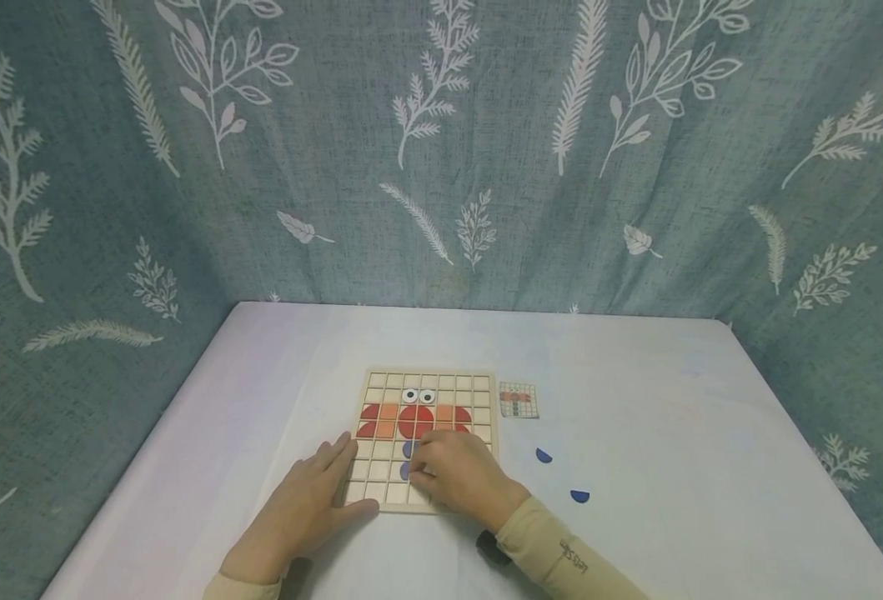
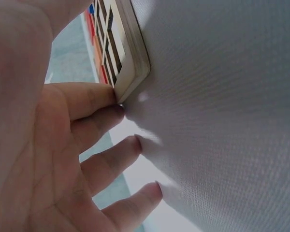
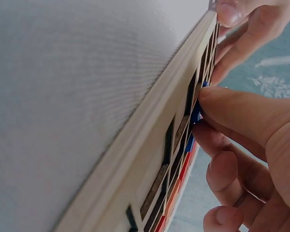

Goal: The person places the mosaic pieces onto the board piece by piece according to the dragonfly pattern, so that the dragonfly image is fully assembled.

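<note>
A wooden grid board [image 1: 378, 492] lies on the table, with red, orange and blue pieces and two eye tiles [image 1: 418, 397] in its cells. My left hand [image 1: 298, 507] rests along the board's left edge, its thumb at the near-left corner. In the left wrist view the left fingers [image 2: 117, 162] are spread, with the index fingertip touching the board's corner. My right hand [image 1: 462, 468] is over the lower middle of the board. Thumb and index finger pinch a small blue piece [image 3: 195, 114] at the grid; its full shape is hidden. Blue half-round pieces [image 1: 406, 471] show left of these fingers.
A small pattern card [image 1: 519, 400] lies right of the board. Two loose blue half-circles [image 1: 544, 456] [image 1: 579, 497] lie on the white tabletop [image 1: 651, 417] further right. A patterned curtain [image 1: 486, 208] encloses the table's back and sides.
</note>
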Demonstrator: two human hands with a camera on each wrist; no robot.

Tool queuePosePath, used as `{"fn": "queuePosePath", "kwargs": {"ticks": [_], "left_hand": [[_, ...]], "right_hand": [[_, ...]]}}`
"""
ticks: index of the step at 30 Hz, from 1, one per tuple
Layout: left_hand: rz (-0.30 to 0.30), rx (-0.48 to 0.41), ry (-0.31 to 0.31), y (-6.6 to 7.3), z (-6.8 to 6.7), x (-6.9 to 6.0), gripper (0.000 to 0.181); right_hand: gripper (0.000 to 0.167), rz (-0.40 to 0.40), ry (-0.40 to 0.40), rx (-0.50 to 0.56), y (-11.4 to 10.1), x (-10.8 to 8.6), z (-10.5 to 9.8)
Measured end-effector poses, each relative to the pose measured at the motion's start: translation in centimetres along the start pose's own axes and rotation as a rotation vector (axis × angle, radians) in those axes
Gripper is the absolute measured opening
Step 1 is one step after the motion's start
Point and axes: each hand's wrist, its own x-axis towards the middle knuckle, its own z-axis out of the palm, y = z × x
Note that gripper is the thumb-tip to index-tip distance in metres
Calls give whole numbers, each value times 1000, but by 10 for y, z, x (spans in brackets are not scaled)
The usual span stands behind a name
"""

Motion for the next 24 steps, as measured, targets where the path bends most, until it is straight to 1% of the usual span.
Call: {"fn": "queuePosePath", "kwargs": {"ticks": [4, 9, 14, 18, 24], "left_hand": [[-1, -2, 1, 0, 1, 0, 95], [13, -9, 27, 0, 1, 1, 93], [7, -11, 21, 0, 1, 0, 92], [1, -13, 8, 0, 0, 0, 93], [0, -13, 22, 1, 0, 0, 92]], "right_hand": [[4, 2, -5, -5, 0, 0, -1], [7, -3, -11, -2, -1, -2, -4], [9, 40, -43, 23, 0, -7, -10], [12, 50, -4, 50, 4, -12, -18], [14, 56, 26, 69, 17, -22, -32]]}}
